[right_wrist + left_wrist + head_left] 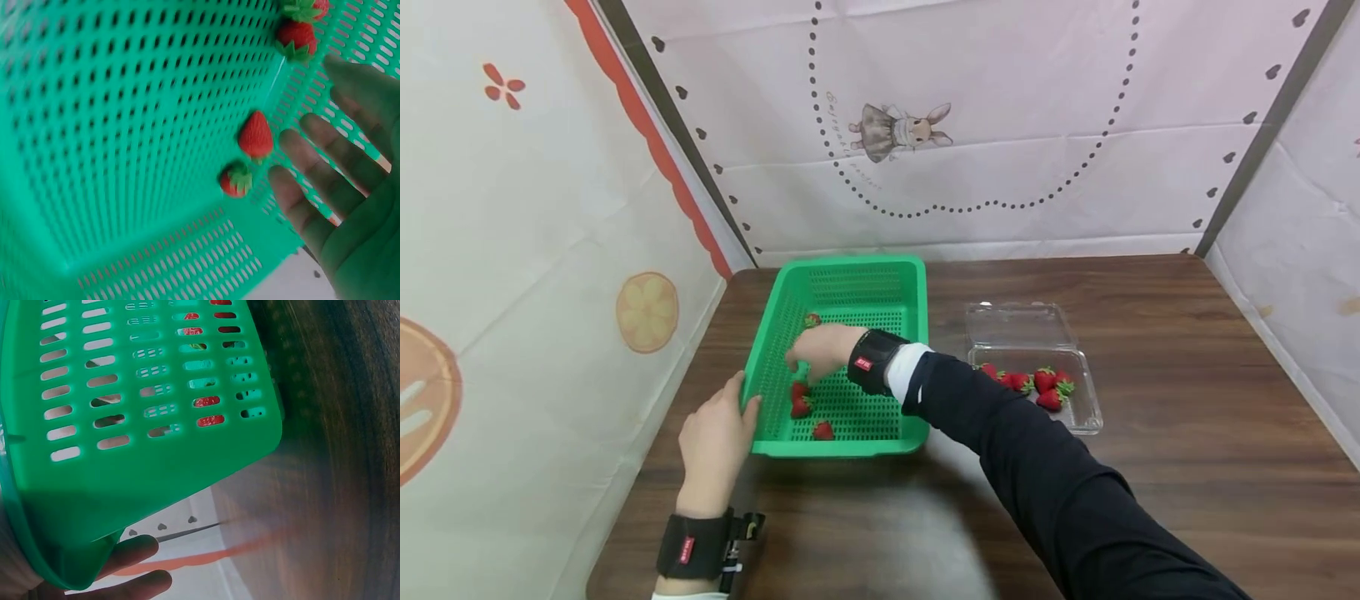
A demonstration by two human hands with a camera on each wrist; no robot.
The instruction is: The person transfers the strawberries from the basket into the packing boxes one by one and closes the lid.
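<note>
A green perforated basket (pixel 880 287) stands on the wooden table with several strawberries (pixel 801 407) on its floor. My left hand (pixel 718 433) holds its near-left rim, thumb on the edge and fingers (pixel 134 550) against the outer wall of the basket (pixel 144 425). My right hand (pixel 818 348) reaches into the basket from the right. In the right wrist view that hand (pixel 325 162) is flat with straight fingers and holds nothing. Two strawberries (pixel 255 134) lie just beyond its fingertips, and two more strawberries (pixel 296 39) lie farther along the basket's wall (pixel 125 125).
An open clear plastic clamshell (pixel 1078 417) with several strawberries (pixel 1045 381) sits right of the basket. Printed cloth walls (pixel 512 250) close in the table (pixel 1187 400) on the left, back and right. The table's front-left edge is near my left wrist.
</note>
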